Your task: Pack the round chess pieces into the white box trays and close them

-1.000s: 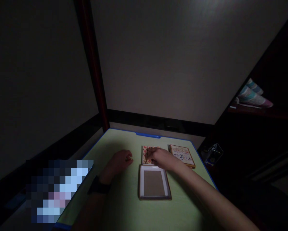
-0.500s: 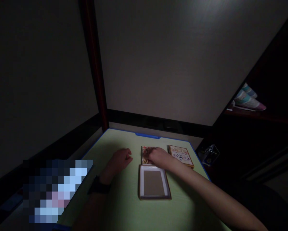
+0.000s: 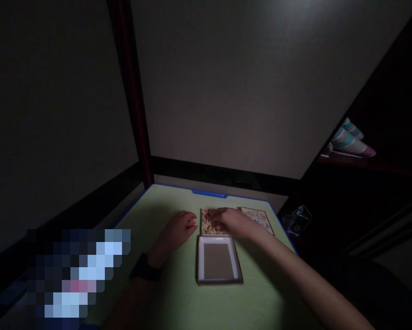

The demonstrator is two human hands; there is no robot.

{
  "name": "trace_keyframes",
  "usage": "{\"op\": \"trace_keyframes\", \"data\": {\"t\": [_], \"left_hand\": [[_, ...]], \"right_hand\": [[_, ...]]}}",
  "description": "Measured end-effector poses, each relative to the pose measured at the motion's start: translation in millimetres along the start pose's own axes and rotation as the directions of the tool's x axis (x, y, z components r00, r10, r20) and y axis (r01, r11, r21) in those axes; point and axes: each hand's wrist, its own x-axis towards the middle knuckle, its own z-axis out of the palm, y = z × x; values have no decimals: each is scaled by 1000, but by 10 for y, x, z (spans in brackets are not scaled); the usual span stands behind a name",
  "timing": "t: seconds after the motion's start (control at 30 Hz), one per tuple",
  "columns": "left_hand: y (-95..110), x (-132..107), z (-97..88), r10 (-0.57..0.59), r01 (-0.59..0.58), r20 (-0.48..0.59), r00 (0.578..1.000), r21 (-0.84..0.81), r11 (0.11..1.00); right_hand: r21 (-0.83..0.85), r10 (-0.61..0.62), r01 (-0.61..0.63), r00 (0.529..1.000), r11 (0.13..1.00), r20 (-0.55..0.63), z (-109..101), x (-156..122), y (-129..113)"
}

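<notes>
My left hand (image 3: 178, 229), wearing a dark wristband, is closed in a pinch around a small round Chinese chess piece (image 3: 192, 223) with a reddish mark. Just right of it lies a shallow box (image 3: 202, 224) filled with several pale round pieces (image 3: 211, 228), some marked in red. My right hand (image 3: 228, 220) reaches over the box from the right, its fingers bent down onto the pieces. Its fingertips are partly hidden, so what they grip cannot be made out.
Nearer me on the green table (image 3: 178, 293) lies an open tray-like lid (image 3: 219, 262) with a brown inside and white rim. A printed flat box (image 3: 259, 215) lies at the right, partly behind my right arm. Walls rise behind the table.
My left hand has moved right, closer to the box, and a round piece now shows in its fingers. The right hand has shifted slightly right, uncovering more pieces.
</notes>
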Motion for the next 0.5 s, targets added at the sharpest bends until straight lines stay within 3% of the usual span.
{"op": "trace_keyframes", "data": {"t": [0.17,0.37,0.5], "left_hand": [[57,-18,49,23,-23,1,1000,-15,1000],[168,-62,176,29,-28,7,1000,-65,998],[222,-39,267,10,-9,23,1000,-44,999]], "right_hand": [[116,158,-136,967,984,-202,-39,-322,192],[344,318,-185,867,921,-384,455,-748,185],[465,424,-208,798,861,-428,721,-840,102]]}}
